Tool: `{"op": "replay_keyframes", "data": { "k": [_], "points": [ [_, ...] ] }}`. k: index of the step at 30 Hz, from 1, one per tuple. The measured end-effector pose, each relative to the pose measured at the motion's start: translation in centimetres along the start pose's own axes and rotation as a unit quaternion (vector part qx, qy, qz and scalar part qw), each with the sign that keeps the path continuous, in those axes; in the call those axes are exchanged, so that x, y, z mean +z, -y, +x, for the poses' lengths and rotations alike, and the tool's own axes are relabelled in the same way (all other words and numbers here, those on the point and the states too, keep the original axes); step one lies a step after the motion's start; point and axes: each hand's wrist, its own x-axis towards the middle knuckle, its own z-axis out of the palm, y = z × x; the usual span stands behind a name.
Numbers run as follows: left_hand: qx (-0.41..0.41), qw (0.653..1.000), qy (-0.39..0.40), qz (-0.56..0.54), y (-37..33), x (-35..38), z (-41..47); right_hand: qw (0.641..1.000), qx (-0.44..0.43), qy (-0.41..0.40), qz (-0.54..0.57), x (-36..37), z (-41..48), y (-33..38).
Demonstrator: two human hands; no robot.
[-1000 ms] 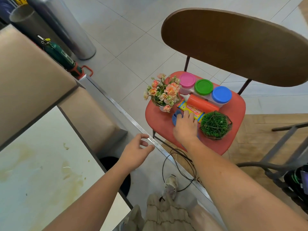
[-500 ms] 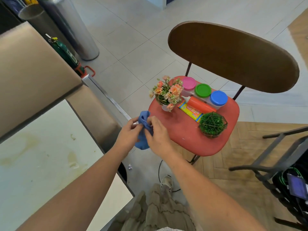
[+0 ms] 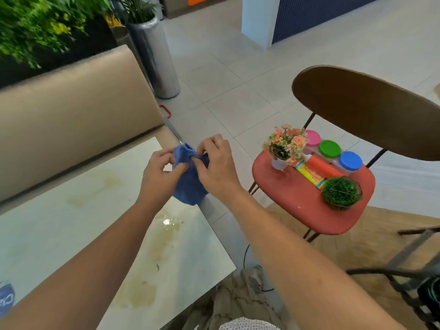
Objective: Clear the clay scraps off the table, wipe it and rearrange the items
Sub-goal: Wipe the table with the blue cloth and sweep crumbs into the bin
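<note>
Both hands hold a blue cloth (image 3: pixel 189 186) above the right edge of the pale table (image 3: pixel 59 225). My left hand (image 3: pixel 162 175) pinches its left side and my right hand (image 3: pixel 215 167) grips its top right. The table top shows yellowish stains and small scraps (image 3: pixel 167 222) near the cloth. To the right, a red chair seat (image 3: pixel 292 201) carries a pot of orange flowers (image 3: pixel 285 146), clay tubs with pink, green and blue lids (image 3: pixel 329 148), an orange tube (image 3: pixel 322 166), a yellow packet (image 3: pixel 308 175) and a round green grass ball (image 3: pixel 341 194).
A beige padded bench back (image 3: pixel 71 110) runs behind the table. A steel cylinder planter (image 3: pixel 154 55) stands on the tiled floor beyond it, with green foliage at the upper left. The chair's brown backrest (image 3: pixel 369 110) rises at right. Black metal frames sit at the lower right.
My right hand lifted the blue cloth off the chair seat and carried it left. My left hand joined it, and both now hold it over the table edge. The view swung left.
</note>
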Motion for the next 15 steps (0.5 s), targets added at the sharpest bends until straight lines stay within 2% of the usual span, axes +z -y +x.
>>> {"op": "replay_keyframes", "data": {
  "k": [4,9,10,12,15],
  "points": [
    [-0.002,0.998,-0.034,-0.05,1.2,-7.3,-0.8,0.995,-0.04,0.094,0.022,3.1,1.5,5.7],
    [-0.041,0.988,-0.014,-0.148,3.0,-15.5,-2.4,0.991,-0.079,0.104,0.037,7.1,2.2,11.3],
    [-0.042,0.991,0.001,-0.129,3.6,-16.9,-2.8,0.989,-0.086,0.113,0.037,8.0,2.3,12.3],
    [-0.026,0.999,0.017,-0.02,5.1,-19.3,-3.9,0.983,-0.1,0.147,0.046,9.7,2.2,14.3],
    [-0.029,0.997,-0.023,0.071,6.9,-22.1,-5.1,0.976,-0.113,0.179,0.058,12.0,1.9,16.3]
  ]
}}
